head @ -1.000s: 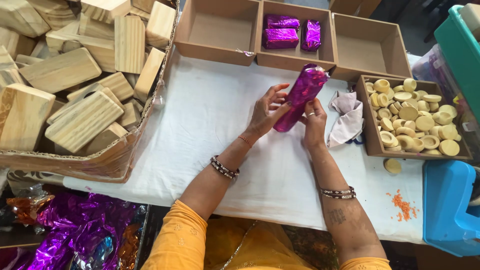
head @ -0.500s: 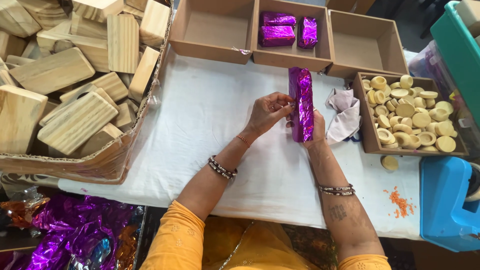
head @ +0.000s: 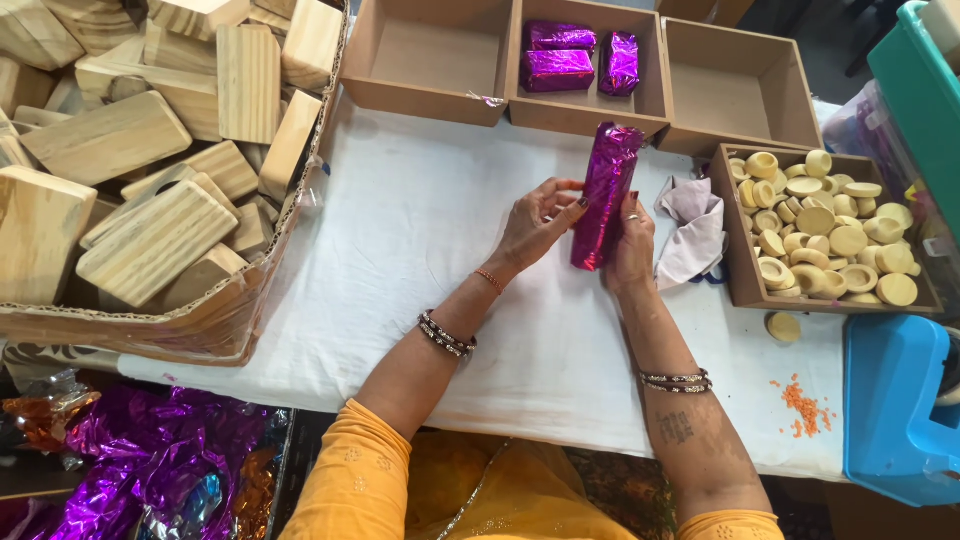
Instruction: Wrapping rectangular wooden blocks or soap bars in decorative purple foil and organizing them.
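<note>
Purple foil-wrapped roll (head: pixel 606 195) stands nearly upright above the white cloth (head: pixel 420 230), long axis pointing away from the person; right hand (head: pixel 632 245) cups its lower side, left hand (head: pixel 538 222) fingertips pinch its left edge.

The wrapped roll (head: pixel 606 195) I hold is shiny magenta-purple foil, creased with bright highlights. Three wrapped packs (head: pixel 580 58) in the middle brown box (head: pixel 590 112) show the same purple. The table cover (head: pixel 420 240) is plain white. The wooden blocks (head: pixel 150 150) are pale yellow-tan with darker straight grain lines. The small discs (head: pixel 825 225) in the brown tray (head: pixel 738 250) are cream to light yellow. A cloth (head: pixel 690 230) is pale lilac-grey. A bin (head: pixel 900 410) is bright blue. Orange crumbs (head: pixel 805 408) speckle the white cover. My sleeves (head: pixel 360 490) are mustard orange. Loose foil (head: pixel 140 480) is purple with orange patches.
</note>
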